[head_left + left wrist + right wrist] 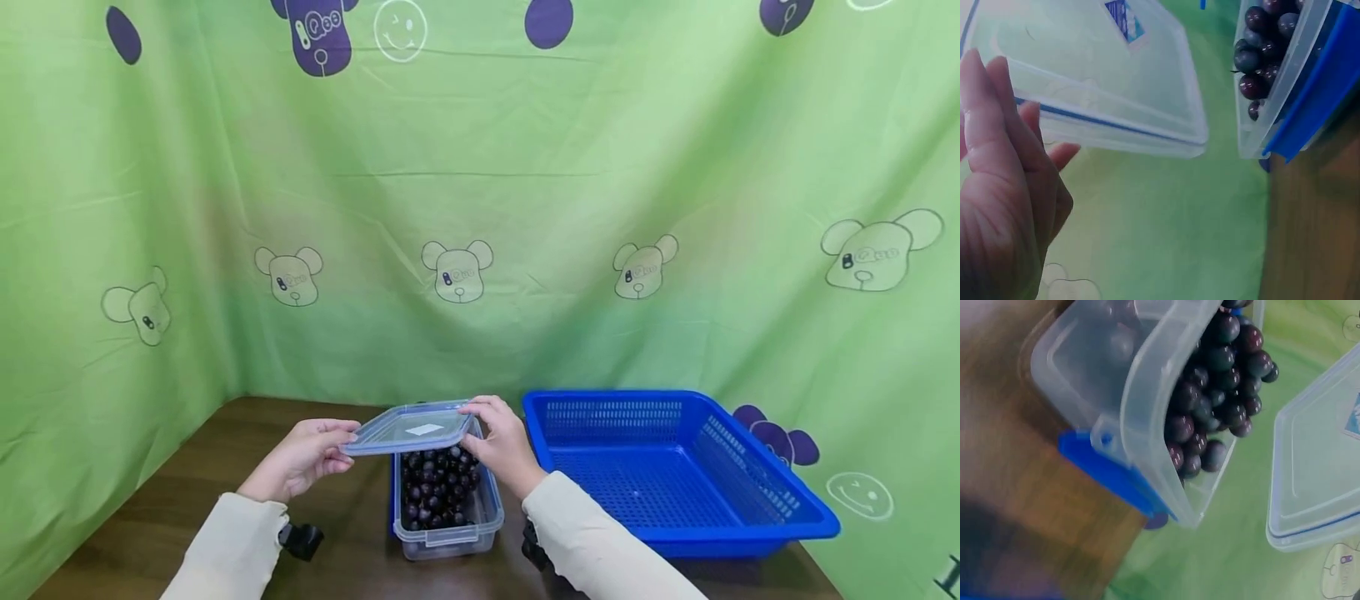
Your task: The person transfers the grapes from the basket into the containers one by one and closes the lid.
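Note:
A clear plastic lid [405,431] with a blue seal line and a small label hangs tilted above a clear food container [453,540]. Dark purple grapes [438,492] fill much of the container. My left hand [306,457] pinches the lid's left corner between thumb and fingers. At the right edge my right hand [504,442] grips the lid, thumb below and fingers on top. Blue locking flaps [1113,475] hang down at the container's sides. The lid covers the container's far end in the head view. My right hand is out of sight in the right wrist view.
A large blue plastic basket [750,533] with perforated walls stands on the right of the brown wooden table [352,533]. Green printed cloth [525,333] hangs behind the table and along its sides.

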Demonstrator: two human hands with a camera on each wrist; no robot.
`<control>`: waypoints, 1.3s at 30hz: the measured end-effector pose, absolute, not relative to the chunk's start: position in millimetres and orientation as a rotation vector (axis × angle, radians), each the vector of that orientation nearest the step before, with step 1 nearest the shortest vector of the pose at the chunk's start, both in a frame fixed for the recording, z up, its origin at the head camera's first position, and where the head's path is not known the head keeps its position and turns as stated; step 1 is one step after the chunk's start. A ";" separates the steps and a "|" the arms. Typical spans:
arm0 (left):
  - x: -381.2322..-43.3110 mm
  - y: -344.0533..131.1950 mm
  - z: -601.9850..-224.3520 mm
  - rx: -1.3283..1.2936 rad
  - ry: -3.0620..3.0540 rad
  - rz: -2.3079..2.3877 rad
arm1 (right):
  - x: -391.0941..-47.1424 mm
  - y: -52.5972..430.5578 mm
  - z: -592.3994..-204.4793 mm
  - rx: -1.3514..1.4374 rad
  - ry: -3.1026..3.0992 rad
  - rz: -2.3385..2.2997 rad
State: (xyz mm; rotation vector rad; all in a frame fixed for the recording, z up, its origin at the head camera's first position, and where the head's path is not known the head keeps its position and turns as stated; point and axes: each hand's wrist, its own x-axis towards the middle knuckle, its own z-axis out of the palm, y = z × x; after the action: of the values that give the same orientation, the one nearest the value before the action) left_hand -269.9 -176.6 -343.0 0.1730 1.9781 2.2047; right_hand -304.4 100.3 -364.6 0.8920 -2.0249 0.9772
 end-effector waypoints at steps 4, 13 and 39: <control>-269.4 -175.5 -342.7 0.168 2.001 2.196 | -308.8 98.0 -370.2 0.924 -1.855 0.958; -264.0 -158.2 -357.9 0.442 2.504 1.957 | -310.9 100.3 -370.0 0.682 -1.785 1.029; -292.9 -112.0 -382.7 1.137 3.099 2.464 | -303.0 110.5 -346.2 0.743 -1.844 1.063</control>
State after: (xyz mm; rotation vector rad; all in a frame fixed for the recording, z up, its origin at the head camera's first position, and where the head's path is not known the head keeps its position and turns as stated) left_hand -292.9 -112.0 -382.7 1.1366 3.0991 2.4641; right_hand -303.0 110.5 -346.2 0.7431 -1.8442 1.0627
